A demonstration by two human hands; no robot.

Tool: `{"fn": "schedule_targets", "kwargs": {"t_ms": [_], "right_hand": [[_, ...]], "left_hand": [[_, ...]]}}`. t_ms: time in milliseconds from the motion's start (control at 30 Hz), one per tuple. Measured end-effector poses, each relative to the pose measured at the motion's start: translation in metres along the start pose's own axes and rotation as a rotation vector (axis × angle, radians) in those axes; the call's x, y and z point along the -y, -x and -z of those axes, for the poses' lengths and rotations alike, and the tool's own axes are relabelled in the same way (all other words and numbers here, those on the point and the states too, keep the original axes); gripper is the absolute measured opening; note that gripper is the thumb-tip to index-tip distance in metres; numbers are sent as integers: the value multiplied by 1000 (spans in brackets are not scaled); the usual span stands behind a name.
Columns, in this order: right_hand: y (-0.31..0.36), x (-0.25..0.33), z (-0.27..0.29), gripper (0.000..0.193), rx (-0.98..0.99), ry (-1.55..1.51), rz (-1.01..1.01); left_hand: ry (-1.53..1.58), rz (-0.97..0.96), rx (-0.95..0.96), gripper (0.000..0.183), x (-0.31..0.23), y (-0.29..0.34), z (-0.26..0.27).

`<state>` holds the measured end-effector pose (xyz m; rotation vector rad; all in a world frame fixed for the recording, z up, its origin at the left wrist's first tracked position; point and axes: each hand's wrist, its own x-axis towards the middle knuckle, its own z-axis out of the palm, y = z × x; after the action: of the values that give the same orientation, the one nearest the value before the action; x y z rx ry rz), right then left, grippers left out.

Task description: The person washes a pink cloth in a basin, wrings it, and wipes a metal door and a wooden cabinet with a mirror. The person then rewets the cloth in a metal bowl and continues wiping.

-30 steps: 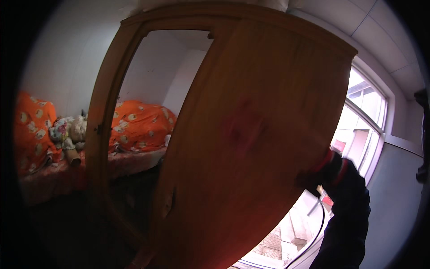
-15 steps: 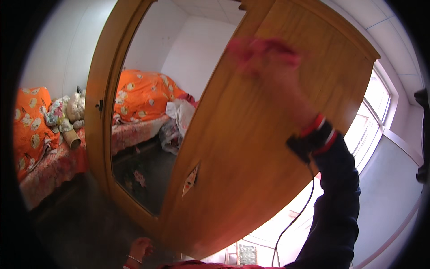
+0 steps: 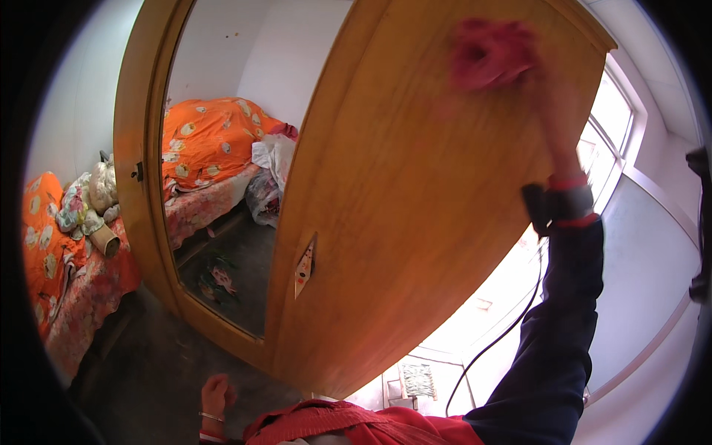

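Note:
A dark pink cloth (image 3: 493, 55) is bunched in my right hand (image 3: 545, 93), which is raised high against the wooden wardrobe (image 3: 415, 193). The cloth lies on the upper right part of the door panel, and both it and the hand are smeared by motion. Low at the lower edge hangs my left hand (image 3: 217, 393), a bracelet at its wrist. Its fingers are curled in, nothing shows in them, and it stands apart from the wardrobe. A diamond-shaped plate (image 3: 305, 267) sits low on the panel, next to the long mirror (image 3: 237, 222).
At the left stands a bed (image 3: 96, 311) with an orange flowered cover (image 3: 44, 245), bundled cloths and a cardboard tube (image 3: 104, 241). A window (image 3: 612, 111) lies right of the wardrobe. A black cable (image 3: 493, 345) hangs from my right wrist. A small stool (image 3: 417, 380) stands below.
My right hand has swept the cloth to the right and upward across the wardrobe panel. The view has shifted, and my left hand still hangs low with curled fingers.

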<state>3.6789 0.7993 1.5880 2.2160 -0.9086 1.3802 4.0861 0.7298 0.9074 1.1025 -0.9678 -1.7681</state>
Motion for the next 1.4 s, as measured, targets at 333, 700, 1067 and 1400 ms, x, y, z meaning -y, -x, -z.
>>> {"fn": "schedule_targets", "kwargs": {"t_ms": [333,700,1067,1400], "right_hand": [[28,-35,45,27,-347,1553,81],[250,-4,-260,31,484,1072,-19],[126,31,-49,29,-186,1526,-209],[212,5,-65,33,-407,1417,-231]], "left_hand": [[-156,104,64,20,-22,0,9],[-316,180,220,20,-83,-58,133],[-409,243,322,18,-75,-67,158],[-491,225,320,21,-87,-61,119]]}}
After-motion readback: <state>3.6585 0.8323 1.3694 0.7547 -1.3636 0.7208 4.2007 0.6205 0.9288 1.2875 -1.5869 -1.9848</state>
